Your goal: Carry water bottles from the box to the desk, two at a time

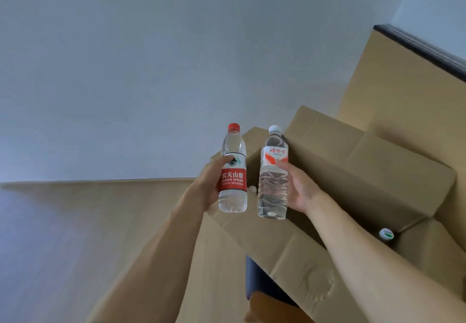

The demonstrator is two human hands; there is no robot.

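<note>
Left hand is wrapped round the red-capped bottle, thumb laid across the top edge of the red label, the other fingers hidden behind the bottle. The bottle stands upright in the grip, cap up, clear water visible above and below the label. Right hand grips the white-capped bottle from the right side, thumb pressing on the front just below the white and orange label, fingers curled round the back. This one is upright too, and the two bottles sit just beside each other with a narrow gap between them, not touching. Both are held up in the air over the cardboard box, whose flaps are folded out beneath the forearms. Down in the box's opening at the right, a green-and-white bottle cap peeks out of the shadow. One small white cap shows between the two held bottles, lower down. Behind everything, a pale wall meets a light wooden floor.
</note>
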